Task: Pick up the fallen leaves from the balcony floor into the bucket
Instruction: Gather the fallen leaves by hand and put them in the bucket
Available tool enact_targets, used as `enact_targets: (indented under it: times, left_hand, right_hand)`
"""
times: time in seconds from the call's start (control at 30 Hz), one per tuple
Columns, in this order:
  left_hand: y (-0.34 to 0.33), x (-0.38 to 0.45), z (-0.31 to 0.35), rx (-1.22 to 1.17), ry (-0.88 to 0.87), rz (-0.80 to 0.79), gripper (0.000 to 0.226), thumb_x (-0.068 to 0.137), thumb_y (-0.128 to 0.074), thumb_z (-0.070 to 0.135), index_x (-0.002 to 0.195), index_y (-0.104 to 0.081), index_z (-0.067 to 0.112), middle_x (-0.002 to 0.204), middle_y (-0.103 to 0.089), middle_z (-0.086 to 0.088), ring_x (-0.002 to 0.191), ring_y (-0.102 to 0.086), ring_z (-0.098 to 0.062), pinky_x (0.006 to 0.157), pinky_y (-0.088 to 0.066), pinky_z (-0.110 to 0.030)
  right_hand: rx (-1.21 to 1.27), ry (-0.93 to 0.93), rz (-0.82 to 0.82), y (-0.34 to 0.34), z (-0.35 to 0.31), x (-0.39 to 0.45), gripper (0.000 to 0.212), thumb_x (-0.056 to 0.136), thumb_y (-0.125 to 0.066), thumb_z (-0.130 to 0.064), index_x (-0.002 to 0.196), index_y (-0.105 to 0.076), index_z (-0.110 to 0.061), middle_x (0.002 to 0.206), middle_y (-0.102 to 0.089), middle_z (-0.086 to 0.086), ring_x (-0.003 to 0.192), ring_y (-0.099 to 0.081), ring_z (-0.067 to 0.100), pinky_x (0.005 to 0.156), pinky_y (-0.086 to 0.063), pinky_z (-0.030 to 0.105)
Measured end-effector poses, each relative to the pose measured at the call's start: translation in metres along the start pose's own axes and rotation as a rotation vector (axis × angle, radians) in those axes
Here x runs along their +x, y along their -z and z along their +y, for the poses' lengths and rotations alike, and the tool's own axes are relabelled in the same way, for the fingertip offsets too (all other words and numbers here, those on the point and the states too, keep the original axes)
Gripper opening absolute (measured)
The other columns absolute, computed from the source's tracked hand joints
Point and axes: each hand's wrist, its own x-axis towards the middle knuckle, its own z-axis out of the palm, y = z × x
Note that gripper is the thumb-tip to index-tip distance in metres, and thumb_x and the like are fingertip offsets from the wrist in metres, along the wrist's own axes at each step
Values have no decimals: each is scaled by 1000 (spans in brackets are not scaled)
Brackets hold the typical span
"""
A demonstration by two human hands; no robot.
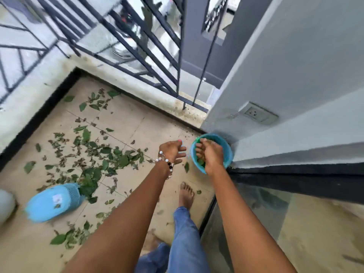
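Note:
Many green and dried leaves [92,156] lie scattered over the beige balcony tiles, mostly left of centre. A small teal bucket [226,152] stands on the floor against the grey wall corner, with green leaves inside. My right hand [208,152] hangs over the bucket's mouth, fingers loosely spread downward and holding nothing that I can see. My left hand [173,151], with a bead bracelet on the wrist, hovers just left of the bucket, fingers relaxed and empty. One single leaf [186,167] lies between my hands.
A light blue plastic basket [53,201] lies on its side at the left among the leaves. A dark metal railing [137,56] borders the balcony. A wall socket [256,114] sits on the grey wall. A glass sliding door [266,213] is at right. My bare foot [186,194] stands below the bucket.

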Motion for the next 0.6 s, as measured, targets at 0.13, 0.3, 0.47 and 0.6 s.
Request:
enact_targets:
  times: [0.13,0.3,0.47,0.6]
  left_hand:
    - [73,-53,7,-96,-69,52,20,98,-50,19,79,-54,19,66,-63,0,58,-53,-16,56,-34,-22]
    - [170,-111,1,-204,-211,207,25,97,-49,8,73,-52,14,67,-57,-8,37,-49,-15,45,-33,-16]
    - [249,-170,-4,-190,-396,334,11,97,-52,8,89,-58,3,69,-58,-12,51,-53,-20,33,-34,-14]
    - [307,-206,-11,-159,-524,460,20,96,-54,8,77,-60,8,67,-62,-10,57,-56,-23,48,-49,-25]
  right_hand:
    - [-107,136,-112,-41,-11,-75,10,95,-57,-14,86,-61,-12,71,-64,7,54,-55,15,48,-42,23]
    - [-242,249,-227,-95,-13,-160,10,96,-56,-15,89,-63,-12,73,-67,6,60,-59,16,56,-47,26]
    - [-355,345,-367,-147,-5,-227,14,98,-51,-13,93,-64,-7,77,-66,10,61,-58,19,57,-45,27]
    - [-474,475,-477,-186,7,-274,17,98,-53,-16,87,-65,-12,78,-69,9,64,-60,18,58,-47,28]
